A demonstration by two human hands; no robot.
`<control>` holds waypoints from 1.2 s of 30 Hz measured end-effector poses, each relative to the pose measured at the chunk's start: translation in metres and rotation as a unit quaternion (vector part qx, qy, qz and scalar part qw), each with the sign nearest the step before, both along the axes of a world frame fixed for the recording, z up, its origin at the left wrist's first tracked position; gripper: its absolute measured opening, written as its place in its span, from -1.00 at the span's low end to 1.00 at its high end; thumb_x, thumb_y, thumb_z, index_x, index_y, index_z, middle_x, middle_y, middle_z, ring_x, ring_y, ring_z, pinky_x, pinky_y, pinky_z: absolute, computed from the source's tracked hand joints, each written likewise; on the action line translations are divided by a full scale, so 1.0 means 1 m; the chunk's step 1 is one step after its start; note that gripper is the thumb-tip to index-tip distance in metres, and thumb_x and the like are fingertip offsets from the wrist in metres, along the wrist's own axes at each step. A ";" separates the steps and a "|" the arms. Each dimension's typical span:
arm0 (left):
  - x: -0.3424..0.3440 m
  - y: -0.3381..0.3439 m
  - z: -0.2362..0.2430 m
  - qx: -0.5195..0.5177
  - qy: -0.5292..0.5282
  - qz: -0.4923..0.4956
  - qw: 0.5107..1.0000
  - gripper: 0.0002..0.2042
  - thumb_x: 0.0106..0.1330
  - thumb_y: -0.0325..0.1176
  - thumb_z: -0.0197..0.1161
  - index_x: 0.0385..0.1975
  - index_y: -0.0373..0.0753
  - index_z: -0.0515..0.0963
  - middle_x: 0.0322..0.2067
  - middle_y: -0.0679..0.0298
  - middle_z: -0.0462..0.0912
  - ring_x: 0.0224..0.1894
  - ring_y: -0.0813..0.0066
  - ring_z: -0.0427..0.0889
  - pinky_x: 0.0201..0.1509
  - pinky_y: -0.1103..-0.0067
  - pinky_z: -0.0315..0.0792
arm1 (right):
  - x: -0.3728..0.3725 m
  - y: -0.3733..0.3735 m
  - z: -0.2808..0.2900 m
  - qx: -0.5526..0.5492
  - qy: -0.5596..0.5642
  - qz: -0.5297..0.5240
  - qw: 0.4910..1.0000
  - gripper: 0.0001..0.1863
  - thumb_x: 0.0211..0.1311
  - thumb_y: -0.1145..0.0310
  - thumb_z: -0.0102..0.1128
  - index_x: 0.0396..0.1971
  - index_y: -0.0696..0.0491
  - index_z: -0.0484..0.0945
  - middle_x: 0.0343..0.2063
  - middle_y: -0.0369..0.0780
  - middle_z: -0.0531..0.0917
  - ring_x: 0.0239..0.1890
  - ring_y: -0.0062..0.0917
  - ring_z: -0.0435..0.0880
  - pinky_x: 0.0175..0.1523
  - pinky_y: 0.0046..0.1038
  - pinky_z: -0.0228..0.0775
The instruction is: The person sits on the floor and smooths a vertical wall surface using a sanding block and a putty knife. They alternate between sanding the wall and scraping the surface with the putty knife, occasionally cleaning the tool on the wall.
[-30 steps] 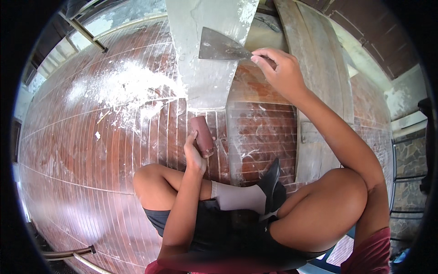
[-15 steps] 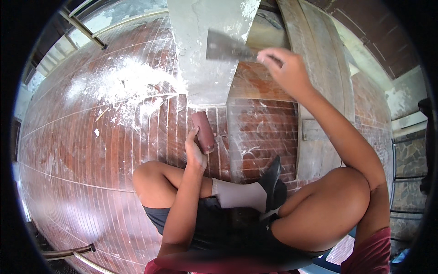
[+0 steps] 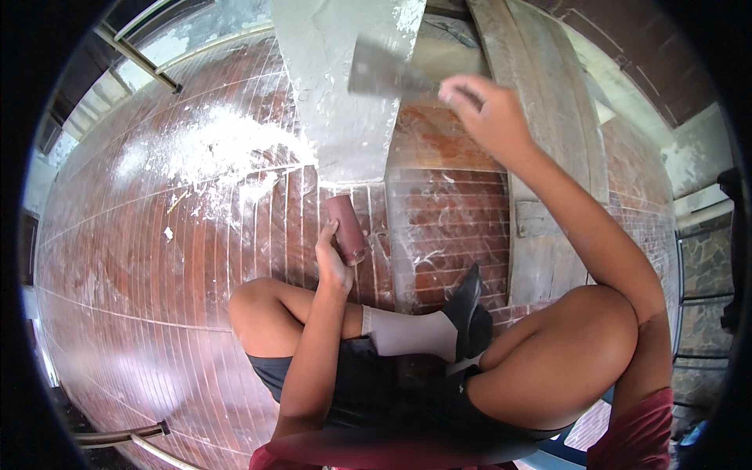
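Note:
My left hand (image 3: 337, 266) is closed round a sanding block (image 3: 346, 227), a dull red piece that looks wrapped in sandpaper, with a paler lower end. It is held above the tiled floor, near the foot of a grey pillar (image 3: 337, 102). Up at the right, my right hand (image 3: 489, 110) grips a putty knife (image 3: 384, 72) by its handle. The wide metal blade is smeared by motion and points left across the pillar's face. Whether it touches the surface I cannot tell. The pillar is patchy, with white flaking at its upper right edge.
White powder and flakes (image 3: 227, 149) lie on the red tiled floor (image 3: 149, 258) left of the pillar. Worn wooden boards (image 3: 540, 102) stand at the right. My bent legs and a foot in a grey sock and black shoe (image 3: 468, 313) are close below. Metal frames (image 3: 141, 56) edge the left side.
The putty knife's blade has shifted slightly up and left, still blurred. My left hand keeps hold of the sanding block almost in place. The view has moved a little.

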State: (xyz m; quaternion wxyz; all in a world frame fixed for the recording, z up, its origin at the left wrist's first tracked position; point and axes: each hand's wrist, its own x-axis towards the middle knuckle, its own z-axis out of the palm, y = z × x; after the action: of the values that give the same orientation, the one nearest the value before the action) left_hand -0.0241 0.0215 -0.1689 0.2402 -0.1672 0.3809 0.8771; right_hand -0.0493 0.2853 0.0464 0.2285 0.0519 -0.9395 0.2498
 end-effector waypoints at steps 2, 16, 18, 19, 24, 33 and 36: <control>0.000 0.000 -0.001 0.001 0.011 0.013 1.000 -0.63 0.38 -0.17 0.02 -0.03 -0.36 0.45 -0.25 0.10 0.63 -0.26 0.25 0.64 -0.20 0.39 0.50 | 0.007 0.004 -0.010 0.041 -0.059 -0.023 0.997 -0.82 0.30 0.35 0.25 -0.20 0.10 0.69 -0.28 -0.22 0.77 -0.28 -0.58 0.70 -0.13 -0.49 0.50; 0.005 0.002 -0.012 -0.114 0.106 0.043 0.987 -0.67 0.39 -0.23 0.17 0.01 -0.34 0.46 -0.18 0.22 0.61 -0.20 0.51 0.59 -0.20 0.62 0.45 | 0.100 0.041 -0.132 0.202 -0.534 0.199 0.797 -0.75 0.24 0.20 0.10 -0.30 -0.01 0.71 -0.28 -0.09 0.73 -0.19 -0.20 0.70 -0.04 -0.18 0.48; 0.001 0.010 0.000 -0.170 0.166 0.124 0.963 -0.60 0.37 -0.28 0.25 0.09 -0.39 0.44 -0.16 0.22 0.59 -0.14 0.51 0.58 -0.10 0.61 0.48 | 0.109 0.041 -0.135 0.272 -0.562 0.217 0.751 -0.68 0.24 0.15 0.12 -0.27 0.07 0.70 -0.26 -0.03 0.72 -0.16 -0.14 0.69 -0.02 -0.14 0.48; -0.008 0.012 0.013 -0.213 0.228 0.159 0.937 -0.57 0.36 -0.28 0.27 0.13 -0.40 0.42 -0.14 0.19 0.58 -0.14 0.49 0.58 -0.10 0.58 0.49 | 0.111 0.041 -0.136 0.264 -0.559 0.226 0.752 -0.63 0.24 0.13 0.13 -0.26 0.14 0.69 -0.24 0.02 0.71 -0.14 -0.10 0.69 -0.01 -0.13 0.49; -0.064 0.032 0.130 -0.409 0.410 0.303 0.757 -0.44 0.29 -0.28 0.38 0.20 -0.42 0.38 0.06 0.05 0.47 -0.02 0.36 0.56 -0.07 0.51 0.55 | 0.102 0.048 -0.137 0.182 -0.529 0.222 0.799 -0.61 0.24 0.11 0.14 -0.26 0.17 0.68 -0.24 0.05 0.70 -0.15 -0.07 0.68 -0.02 -0.12 0.48; -0.113 0.089 0.199 -0.499 0.507 0.397 0.580 -0.43 0.22 -0.37 0.41 0.20 -0.40 0.38 -0.06 0.09 0.37 0.01 0.23 0.41 0.12 0.35 0.34 | 0.089 0.073 -0.136 0.131 -0.561 0.211 0.790 -0.64 0.27 0.12 0.13 -0.30 0.15 0.66 -0.32 0.00 0.70 -0.26 -0.12 0.68 -0.14 -0.13 0.43; -0.120 0.087 0.187 -0.524 0.544 0.353 0.552 -0.45 0.21 -0.38 0.42 0.17 -0.42 0.40 -0.05 0.05 0.37 0.02 0.22 0.41 0.14 0.33 0.34 | 0.093 0.089 -0.137 0.110 -0.529 0.189 0.820 -0.65 0.28 0.11 0.14 -0.33 0.13 0.67 -0.39 -0.05 0.70 -0.33 -0.20 0.68 -0.19 -0.18 0.44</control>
State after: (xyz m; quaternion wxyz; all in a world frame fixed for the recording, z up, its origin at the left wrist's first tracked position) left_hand -0.1442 0.1084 0.0177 -0.4719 0.1246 0.7419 0.4598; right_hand 0.0438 0.3738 -0.0903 -0.3626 0.1126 -0.9090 0.1722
